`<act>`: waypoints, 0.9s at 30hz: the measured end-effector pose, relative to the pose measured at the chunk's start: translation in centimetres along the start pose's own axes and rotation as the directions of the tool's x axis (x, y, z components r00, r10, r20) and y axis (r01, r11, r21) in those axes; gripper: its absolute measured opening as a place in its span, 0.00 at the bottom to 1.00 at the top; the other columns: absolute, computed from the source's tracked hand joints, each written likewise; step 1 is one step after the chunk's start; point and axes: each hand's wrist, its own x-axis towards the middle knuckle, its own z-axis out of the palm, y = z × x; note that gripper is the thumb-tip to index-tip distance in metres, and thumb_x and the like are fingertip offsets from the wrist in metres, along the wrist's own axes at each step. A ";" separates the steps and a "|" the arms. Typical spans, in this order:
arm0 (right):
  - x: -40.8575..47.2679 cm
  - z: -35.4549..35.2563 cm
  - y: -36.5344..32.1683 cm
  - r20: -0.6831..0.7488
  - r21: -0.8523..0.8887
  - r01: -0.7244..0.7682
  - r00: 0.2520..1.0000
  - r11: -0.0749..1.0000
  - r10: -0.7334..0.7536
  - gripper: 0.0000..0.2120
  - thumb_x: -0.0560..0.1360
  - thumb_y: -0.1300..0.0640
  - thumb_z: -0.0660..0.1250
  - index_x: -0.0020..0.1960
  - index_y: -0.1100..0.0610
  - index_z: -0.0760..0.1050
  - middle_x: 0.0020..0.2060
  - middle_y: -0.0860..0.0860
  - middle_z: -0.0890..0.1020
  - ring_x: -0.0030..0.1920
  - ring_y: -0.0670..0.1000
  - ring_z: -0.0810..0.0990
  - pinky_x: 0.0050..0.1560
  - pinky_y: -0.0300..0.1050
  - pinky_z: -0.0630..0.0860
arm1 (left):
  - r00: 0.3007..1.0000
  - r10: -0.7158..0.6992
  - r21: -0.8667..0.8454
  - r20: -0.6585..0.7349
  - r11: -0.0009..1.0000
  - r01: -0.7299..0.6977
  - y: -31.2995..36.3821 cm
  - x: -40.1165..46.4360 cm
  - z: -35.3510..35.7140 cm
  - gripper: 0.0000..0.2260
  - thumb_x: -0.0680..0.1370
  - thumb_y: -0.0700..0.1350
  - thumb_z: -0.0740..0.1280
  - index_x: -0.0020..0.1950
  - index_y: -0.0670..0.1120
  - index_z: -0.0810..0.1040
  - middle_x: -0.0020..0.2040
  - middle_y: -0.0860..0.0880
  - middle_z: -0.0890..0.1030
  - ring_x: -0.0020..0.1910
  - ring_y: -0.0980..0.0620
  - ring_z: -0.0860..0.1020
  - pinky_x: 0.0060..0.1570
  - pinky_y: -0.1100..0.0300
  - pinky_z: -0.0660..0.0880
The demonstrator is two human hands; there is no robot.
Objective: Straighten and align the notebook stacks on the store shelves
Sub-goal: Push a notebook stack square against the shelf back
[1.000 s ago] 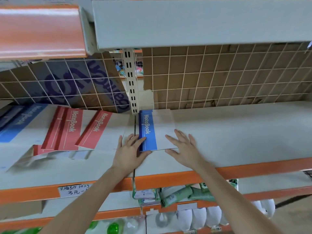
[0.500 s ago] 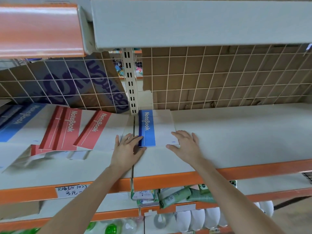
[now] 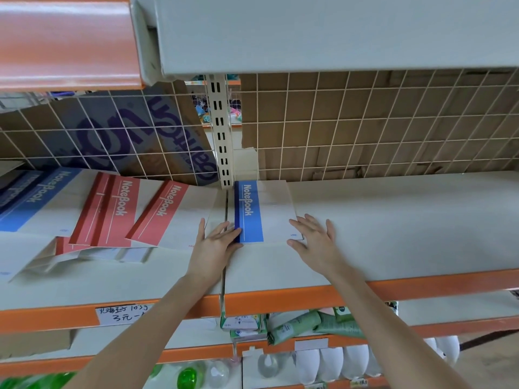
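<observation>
Head view: blue notebook (image 3: 264,211) lies between both hands' fingers (image 3: 224,230).

The blue-banded notebook (image 3: 262,211) carries the word "NoteBook" in white on its band. The two red-banded notebooks (image 3: 112,211) show the same word. A handwritten price label (image 3: 123,314) on the orange shelf edge (image 3: 309,299) reads partly "3元".
</observation>
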 end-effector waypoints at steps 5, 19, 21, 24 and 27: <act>0.1 -0.3 0.3 -0.020 0.030 0.016 1.000 0.999 -0.015 0.24 0.78 0.49 0.63 0.73 0.49 0.65 0.72 0.46 0.66 0.75 0.43 0.54 0.71 0.48 0.35 | 1.000 -0.009 -0.032 -0.017 0.999 0.008 0.1 0.0 -0.1 0.19 0.81 0.50 0.58 0.71 0.49 0.69 0.70 0.49 0.70 0.72 0.58 0.62 0.70 0.56 0.31; 0.4 0.4 -0.7 -0.067 -0.061 -0.010 0.998 0.998 0.006 0.25 0.77 0.51 0.62 0.73 0.52 0.63 0.71 0.47 0.64 0.75 0.47 0.49 0.72 0.49 0.34 | 0.994 -0.082 -0.176 -0.075 0.982 0.068 0.2 -0.2 0.1 0.17 0.77 0.48 0.67 0.65 0.49 0.76 0.66 0.52 0.74 0.73 0.52 0.61 0.73 0.44 0.38; 0.4 0.4 -0.7 -0.059 -0.057 -0.005 0.998 0.998 0.001 0.26 0.77 0.51 0.62 0.73 0.52 0.63 0.71 0.47 0.64 0.75 0.47 0.50 0.72 0.49 0.34 | 0.995 -0.085 -0.204 -0.061 0.976 0.071 0.1 -0.2 0.1 0.17 0.77 0.48 0.66 0.66 0.49 0.75 0.67 0.52 0.73 0.73 0.53 0.61 0.73 0.44 0.39; 0.4 0.2 -0.6 -0.050 -0.025 0.011 0.999 1.000 -0.013 0.25 0.76 0.51 0.63 0.72 0.51 0.64 0.71 0.47 0.65 0.74 0.46 0.51 0.71 0.48 0.33 | 0.996 -0.085 -0.242 -0.041 0.968 0.073 -0.1 -0.2 0.2 0.17 0.77 0.48 0.66 0.67 0.49 0.74 0.68 0.52 0.72 0.73 0.54 0.60 0.73 0.44 0.39; 0.3 0.1 -0.4 -0.065 0.017 0.013 0.998 1.000 -0.012 0.24 0.76 0.52 0.64 0.71 0.50 0.66 0.69 0.46 0.67 0.73 0.46 0.54 0.71 0.48 0.33 | 0.996 -0.081 -0.257 -0.036 0.964 0.069 -0.1 -0.2 0.2 0.17 0.78 0.49 0.66 0.67 0.49 0.74 0.69 0.51 0.72 0.74 0.54 0.60 0.73 0.44 0.39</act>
